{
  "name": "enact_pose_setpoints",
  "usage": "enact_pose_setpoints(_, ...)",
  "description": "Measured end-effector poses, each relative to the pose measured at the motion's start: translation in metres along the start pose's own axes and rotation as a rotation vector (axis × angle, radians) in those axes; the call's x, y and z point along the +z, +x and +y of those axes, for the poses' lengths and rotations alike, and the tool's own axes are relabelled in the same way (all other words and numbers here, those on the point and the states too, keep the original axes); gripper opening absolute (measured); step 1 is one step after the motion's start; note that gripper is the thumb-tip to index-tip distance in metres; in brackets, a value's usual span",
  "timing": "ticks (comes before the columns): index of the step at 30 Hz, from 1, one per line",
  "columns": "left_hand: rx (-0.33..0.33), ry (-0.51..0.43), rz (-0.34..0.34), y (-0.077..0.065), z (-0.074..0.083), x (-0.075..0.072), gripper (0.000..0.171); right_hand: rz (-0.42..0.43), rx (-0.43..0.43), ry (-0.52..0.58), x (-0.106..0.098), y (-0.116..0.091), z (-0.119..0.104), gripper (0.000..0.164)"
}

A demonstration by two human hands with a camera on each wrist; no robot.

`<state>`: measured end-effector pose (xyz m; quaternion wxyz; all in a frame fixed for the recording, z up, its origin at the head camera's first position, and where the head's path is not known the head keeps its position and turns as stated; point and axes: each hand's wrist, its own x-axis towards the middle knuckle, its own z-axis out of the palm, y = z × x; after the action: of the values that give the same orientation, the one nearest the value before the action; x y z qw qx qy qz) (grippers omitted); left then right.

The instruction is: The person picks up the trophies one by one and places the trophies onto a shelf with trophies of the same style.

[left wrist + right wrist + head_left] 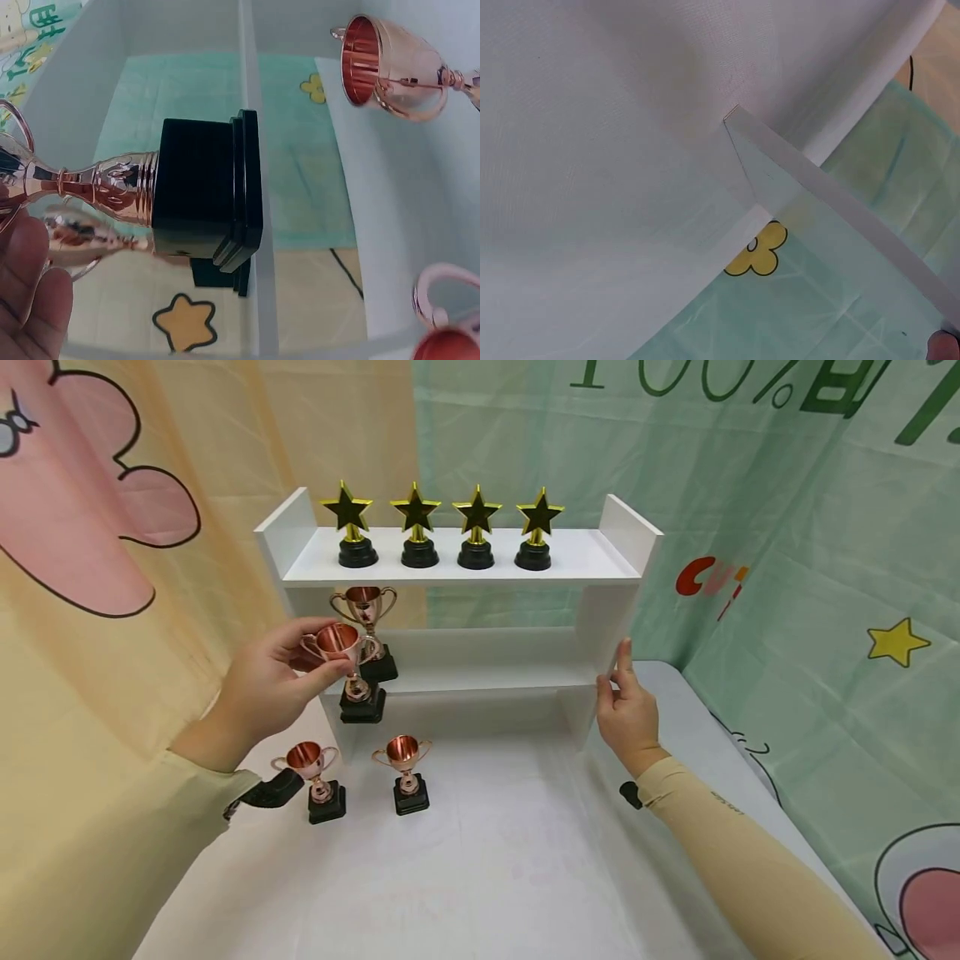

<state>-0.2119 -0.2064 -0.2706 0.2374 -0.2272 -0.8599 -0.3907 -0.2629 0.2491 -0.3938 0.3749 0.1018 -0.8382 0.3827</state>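
My left hand [273,681] grips a rose-gold trophy cup [358,692] by its bowl. The black base of this held cup [199,187] overlaps the front edge of the middle shelf in the left wrist view. Just behind it, a matching trophy [380,665] stands upright on that shelf. Below, two more rose-gold trophies, one at left [327,806] and one nearer the middle [412,797], stand on the white table. At the right side panel of the white shelf [609,618], my right hand [630,722] holds the front edge, index finger pointing up.
Several gold star trophies [476,556] with black bases line the top shelf between raised white ends. The white-covered table [510,860] extends in front of the shelf unit. Printed curtains [795,527] hang behind and along both sides.
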Motion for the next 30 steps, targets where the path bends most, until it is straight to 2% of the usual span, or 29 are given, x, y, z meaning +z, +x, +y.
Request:
enact_pose_setpoints(6, -0.012, -0.023, -0.038, 0.016, 0.004, 0.022, 0.046, -0.007, 0.011, -0.002, 0.000, 0.000, 0.001, 0.070)
enact_pose_setpoints(14, -0.007, -0.010, -0.028, 0.034, 0.006, 0.045, 0.048, -0.010, 0.021, -0.006, 0.000, 0.000, 0.001, 0.071)
enact_pose_setpoints(23, -0.009, -0.019, -0.035, 0.048, 0.008, 0.062, 0.047, -0.016, 0.021, -0.040, -0.001, 0.000, 0.000, 0.071)
enact_pose_setpoints(30, -0.067, 0.012, -0.055, 0.059, 0.012, 0.072, 0.050, -0.005, 0.015, -0.040, 0.000, -0.001, 0.001, 0.071)
